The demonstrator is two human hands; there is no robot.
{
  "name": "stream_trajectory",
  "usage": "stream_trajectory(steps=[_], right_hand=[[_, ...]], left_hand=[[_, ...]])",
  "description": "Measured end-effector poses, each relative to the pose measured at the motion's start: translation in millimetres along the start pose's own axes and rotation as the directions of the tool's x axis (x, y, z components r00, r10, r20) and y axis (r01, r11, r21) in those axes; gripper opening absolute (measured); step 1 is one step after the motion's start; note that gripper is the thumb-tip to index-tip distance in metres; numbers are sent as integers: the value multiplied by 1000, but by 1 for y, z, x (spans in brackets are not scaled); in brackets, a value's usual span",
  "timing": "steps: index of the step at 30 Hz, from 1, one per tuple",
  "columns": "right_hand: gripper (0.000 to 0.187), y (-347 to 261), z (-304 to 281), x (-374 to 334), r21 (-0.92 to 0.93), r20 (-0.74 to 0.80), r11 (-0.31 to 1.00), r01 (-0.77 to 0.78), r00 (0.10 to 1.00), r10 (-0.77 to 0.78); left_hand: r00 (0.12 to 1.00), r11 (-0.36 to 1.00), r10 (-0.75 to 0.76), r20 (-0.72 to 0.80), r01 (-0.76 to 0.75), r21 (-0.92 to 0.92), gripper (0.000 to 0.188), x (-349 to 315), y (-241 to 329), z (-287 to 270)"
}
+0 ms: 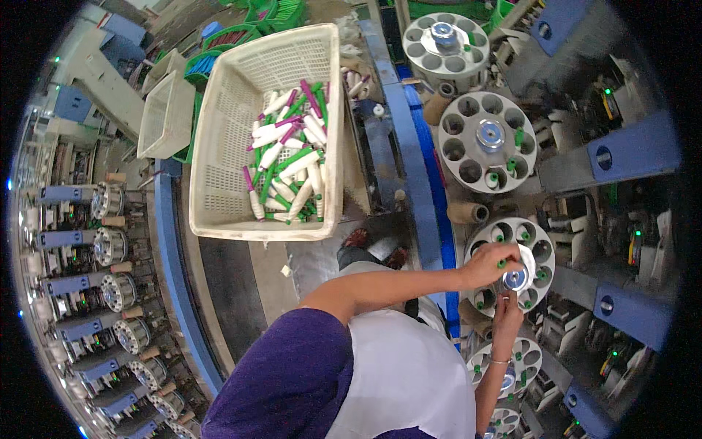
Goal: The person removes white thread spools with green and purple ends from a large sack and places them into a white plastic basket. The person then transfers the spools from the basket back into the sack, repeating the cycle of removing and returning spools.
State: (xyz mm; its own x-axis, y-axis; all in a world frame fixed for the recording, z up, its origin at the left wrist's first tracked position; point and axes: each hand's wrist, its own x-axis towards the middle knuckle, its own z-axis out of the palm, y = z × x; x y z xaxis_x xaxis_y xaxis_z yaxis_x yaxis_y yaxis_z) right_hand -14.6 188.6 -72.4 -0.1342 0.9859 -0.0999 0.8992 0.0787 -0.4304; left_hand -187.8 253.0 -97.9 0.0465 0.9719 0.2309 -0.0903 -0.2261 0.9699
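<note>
Both my hands are over a round grey bobbin magazine (479, 238) on the right, whose ring of holes contains several green-tipped bobbins. My left hand (488, 266) reaches across to the upper side of its blue-centred hub (515, 279). A green-tipped bobbin (502, 263) shows between its closed fingers; the rest of it is partly covered by the hand. Just below the hub is my right hand (507, 313), its fingertips pinched together. Whatever they pinch, perhaps a thread end, is too small to make out.
A cream plastic basket (265, 233) of white yarn bobbins with green and purple tubes stands left of centre. More round magazines (474, 157) line the right side, beside blue machine housings (629, 150). A blue rail (420, 157) runs before them. Another machine row (121, 289) fills the far left.
</note>
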Motion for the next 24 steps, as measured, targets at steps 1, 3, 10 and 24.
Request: stream_trajectory(steps=[1, 3, 10, 24], right_hand=[[14, 3, 3, 1, -52, -1, 998, 35, 999, -35], [15, 5, 8, 3, -199, 110, 980, 13, 994, 9], [20, -12, 18, 2, 677, 555, 592, -437, 831, -21], [9, -12, -7, 56, 67, -268, 985, 160, 954, -137]], left_hand=[[999, 999, 40, -35, -40, 22, 20, -4, 1, 1], [999, 997, 29, -21, -27, 72, 20, -10, 1, 3], [997, 998, -59, -52, 58, -16, 23, -10, -7, -4], [780, 838, 104, -617, 266, 477, 46, -64, 47, -229]])
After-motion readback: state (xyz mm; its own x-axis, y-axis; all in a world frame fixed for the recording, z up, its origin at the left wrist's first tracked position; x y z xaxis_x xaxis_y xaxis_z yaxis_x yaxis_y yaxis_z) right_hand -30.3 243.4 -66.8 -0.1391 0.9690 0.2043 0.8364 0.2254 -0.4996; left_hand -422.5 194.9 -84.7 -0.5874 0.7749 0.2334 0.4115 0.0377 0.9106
